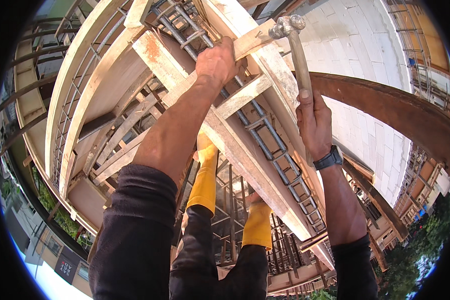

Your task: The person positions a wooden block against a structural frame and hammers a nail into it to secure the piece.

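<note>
My left hand (218, 62) is closed over a short wooden batten (254, 41) that lies across the top of a timber beam form (257, 172). In my right hand (315, 122) is a hammer (300, 60), gripped by its handle with the thumb along it. The hammer's metal head is up near the batten's right end, seemingly apart from it. A second wooden crosspiece (244, 96) spans the form nearer to me. Inside the form runs a steel rebar cage (269, 141), partly covered by my left hand and the batten.
Below, my yellow boots (203, 182) stand among timbers and steel bars high over a lower level. Curved timber forms (80, 110) with rebar rise at left. A pale block wall (355, 50) stands at right, with a brown curved beam (385, 102) before it.
</note>
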`<action>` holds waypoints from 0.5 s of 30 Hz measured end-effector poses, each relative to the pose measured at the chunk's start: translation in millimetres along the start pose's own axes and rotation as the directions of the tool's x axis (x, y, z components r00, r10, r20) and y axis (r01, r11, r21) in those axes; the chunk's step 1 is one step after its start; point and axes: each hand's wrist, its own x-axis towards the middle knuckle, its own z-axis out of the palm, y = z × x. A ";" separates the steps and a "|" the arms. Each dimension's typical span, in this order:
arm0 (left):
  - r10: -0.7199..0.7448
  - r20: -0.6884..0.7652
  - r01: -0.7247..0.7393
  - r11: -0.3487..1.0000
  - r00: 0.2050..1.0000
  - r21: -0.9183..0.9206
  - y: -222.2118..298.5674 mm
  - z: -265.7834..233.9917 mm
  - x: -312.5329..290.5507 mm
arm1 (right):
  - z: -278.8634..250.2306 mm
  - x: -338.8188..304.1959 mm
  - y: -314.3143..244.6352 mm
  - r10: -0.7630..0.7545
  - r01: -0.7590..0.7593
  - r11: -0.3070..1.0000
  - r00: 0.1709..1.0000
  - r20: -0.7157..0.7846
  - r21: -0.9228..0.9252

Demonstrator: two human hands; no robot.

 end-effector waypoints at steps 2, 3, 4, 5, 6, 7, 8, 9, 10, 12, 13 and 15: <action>-0.024 0.016 0.024 1.000 1.000 0.006 1.7 -2.5 1.0 | 0.8 0.6 -3.5 -0.010 0.010 1.000 1.000 -0.016 0.002; -0.041 0.031 0.041 0.999 0.999 -0.001 3.1 -5.1 2.1 | 1.6 1.1 -4.7 -0.015 0.015 1.000 1.000 -0.024 0.003; -0.058 0.045 0.059 0.998 0.997 -0.008 5.5 -6.6 2.6 | 1.3 2.6 -5.4 -0.031 0.032 0.999 0.999 -0.023 0.011; -0.068 0.051 0.068 0.998 0.996 -0.008 7.9 -6.1 2.9 | 1.0 5.3 -6.0 -0.047 0.048 0.999 0.999 -0.023 0.019; -0.077 0.057 0.077 0.997 0.995 -0.007 10.5 -5.2 3.0 | 0.5 6.8 -6.7 -0.063 0.063 0.998 0.998 -0.024 0.027; -0.085 0.059 0.085 0.996 0.995 -0.002 9.9 -5.9 4.9 | 1.4 7.0 -12.7 -0.054 0.054 0.998 0.998 -0.013 0.034; -0.102 0.057 0.102 0.995 0.993 0.003 8.4 -5.9 5.8 | 1.0 5.4 -20.6 -0.045 0.045 0.998 0.999 -0.003 0.042; -0.118 0.055 0.118 0.993 0.992 0.009 6.8 -5.3 5.8 | 0.4 4.2 -28.6 -0.036 0.035 0.998 0.999 0.007 0.051; -0.134 0.060 0.133 0.991 0.989 0.011 6.7 -3.9 3.6 | -1.0 1.6 -33.2 -0.095 0.095 0.992 0.995 0.001 0.087; -0.133 0.071 0.132 0.991 0.989 0.026 4.5 -5.1 2.7 | -1.2 -2.1 -38.5 -0.212 0.213 0.964 0.977 -0.019 0.159; -0.127 0.073 0.125 0.992 0.989 0.028 8.0 -7.0 4.0 | -0.9 -0.6 -35.8 -0.212 0.214 0.970 0.977 -0.033 0.118; -0.111 0.068 0.109 0.994 0.992 0.026 13.7 -5.3 5.7 | 3.5 8.0 -24.0 -0.212 0.215 0.976 0.975 -0.058 0.036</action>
